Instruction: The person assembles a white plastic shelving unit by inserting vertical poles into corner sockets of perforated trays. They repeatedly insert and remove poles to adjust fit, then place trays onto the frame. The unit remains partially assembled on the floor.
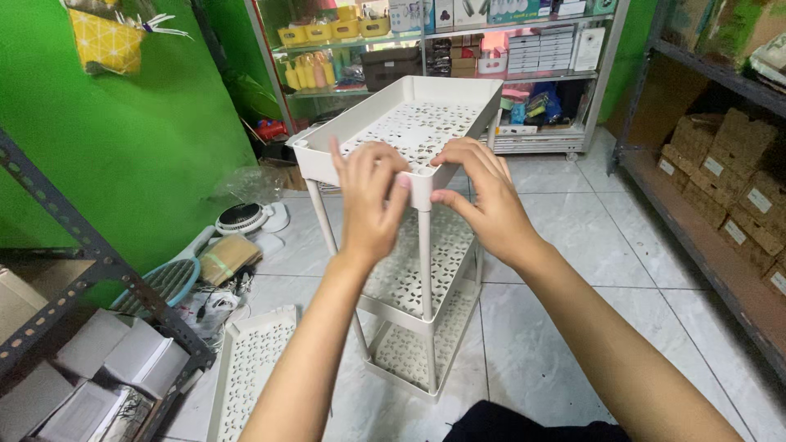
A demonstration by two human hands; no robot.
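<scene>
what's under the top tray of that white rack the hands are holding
Under the top tray sit two more perforated white shelves, joined by thin posts. The left hand and right hand cover part of the middle shelf.

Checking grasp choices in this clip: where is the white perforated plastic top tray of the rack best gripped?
Probably at the near corner of the white perforated plastic top tray, from the person's side: its raised rim gives the fingers an edge, directly over a leg. The left hand and right hand already flank that corner.
</scene>
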